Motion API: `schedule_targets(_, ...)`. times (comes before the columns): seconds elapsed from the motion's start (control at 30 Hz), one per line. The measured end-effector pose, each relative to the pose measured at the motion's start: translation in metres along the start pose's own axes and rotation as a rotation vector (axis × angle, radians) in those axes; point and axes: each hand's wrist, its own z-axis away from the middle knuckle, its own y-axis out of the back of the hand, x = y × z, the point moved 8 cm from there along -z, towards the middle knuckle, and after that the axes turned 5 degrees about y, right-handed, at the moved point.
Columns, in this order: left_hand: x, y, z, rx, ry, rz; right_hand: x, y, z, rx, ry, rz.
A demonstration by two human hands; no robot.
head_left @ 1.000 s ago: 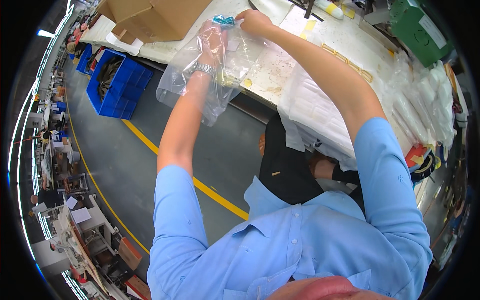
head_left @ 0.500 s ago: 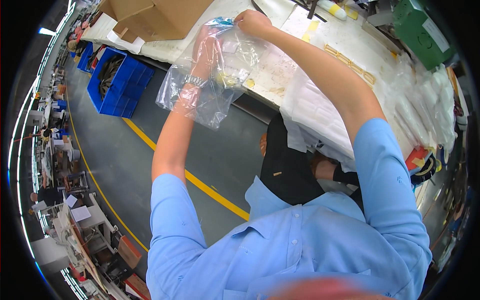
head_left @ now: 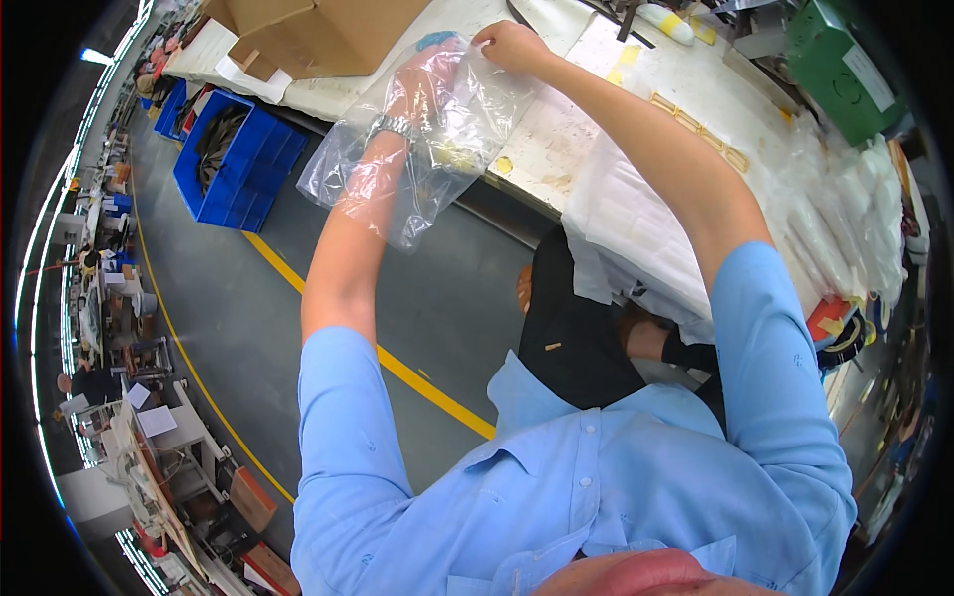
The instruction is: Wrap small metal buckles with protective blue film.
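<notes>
A large clear plastic bag (head_left: 452, 119) hangs over the near edge of the white worktable. My left hand (head_left: 425, 72) reaches up within or behind its film, and part of my forearm and the metal watch band (head_left: 395, 125) show through. A blue patch (head_left: 437, 40) sits at the fingertips of that hand. Glare on the film hides how those fingers are set. To the right, my right hand (head_left: 512, 48) has its thumb and forefinger pinched together at the bag's upper right edge.
An open cardboard box (head_left: 343, 45) stands at the table's far left. Blue bins (head_left: 263, 179) rest on the floor at left. White padded sheets (head_left: 636, 219), yellow plastic frames (head_left: 696, 129), wrapped white pieces (head_left: 835, 219) and a green box (head_left: 845, 74) occupy the right side.
The bag's loose lower end has swung a little to the left. My left hand has shifted slightly up and to the right, deeper along the bag. The right hand has barely moved.
</notes>
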Motion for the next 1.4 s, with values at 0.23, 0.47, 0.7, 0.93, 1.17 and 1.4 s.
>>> schedule_targets(0.23, -0.013, -0.008, -0.005, 0.044, -0.028, -0.115, -0.009, 0.014, 0.015, 0.103, 0.046, 0.106)
schedule_targets(0.47, -0.021, -0.014, -0.019, -0.043, -0.118, -0.371, -0.016, 0.022, 0.016, 0.082, 0.131, 0.205)
schedule_targets(0.7, 0.015, 0.033, 0.063, -0.137, -0.048, 0.234, 0.008, 0.023, 0.013, 0.057, 0.132, 0.295)
schedule_targets(0.93, 0.032, 0.075, 0.166, -0.005, -0.12, -0.015, 0.018, 0.026, -0.001, 0.113, 0.132, 0.364)
schedule_targets(1.17, 0.113, 0.138, 0.228, 0.286, -0.064, 0.21, -0.027, 0.09, 0.045, 0.564, 0.143, 0.065)
schedule_targets(1.4, 0.234, 0.17, 0.247, 0.321, -0.252, 0.715, -0.137, 0.169, 0.343, 0.48, 0.162, -0.489)
